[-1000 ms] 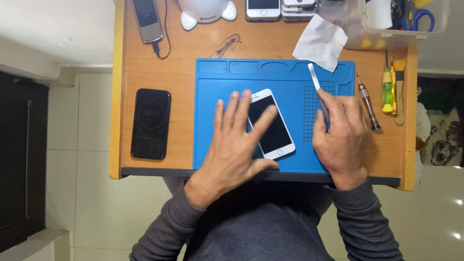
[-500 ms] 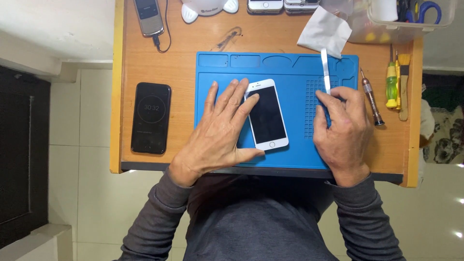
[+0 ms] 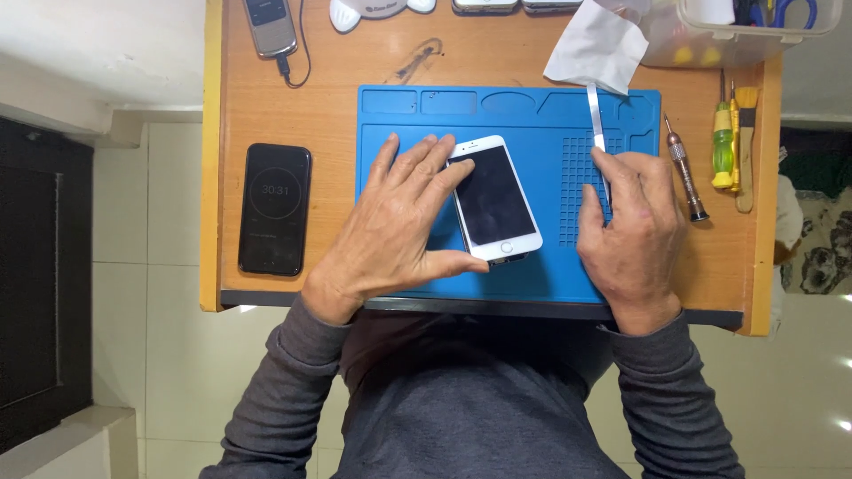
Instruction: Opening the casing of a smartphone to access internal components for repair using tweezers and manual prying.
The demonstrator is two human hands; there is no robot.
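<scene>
A white smartphone (image 3: 493,199) with a dark screen lies face up on a blue work mat (image 3: 541,257) in the head view. My left hand (image 3: 395,226) rests flat on the mat with its fingertips on the phone's left edge and the thumb at its bottom corner. My right hand (image 3: 632,232) lies on the mat's right side, fingers over a thin metal pry tool (image 3: 596,120) whose blade points away from me. The phone sits between both hands.
A black phone (image 3: 274,208) with a lit clock screen lies left of the mat on the small wooden desk (image 3: 257,98). A screwdriver (image 3: 686,177), green-handled tools (image 3: 724,142) and a brush lie right. White tissue (image 3: 596,49), a clear box (image 3: 737,40) and more phones sit at the back.
My left hand has slid left and spread beside the phone. The phone has turned to a more upright angle. My right hand has stayed on the pry tool.
</scene>
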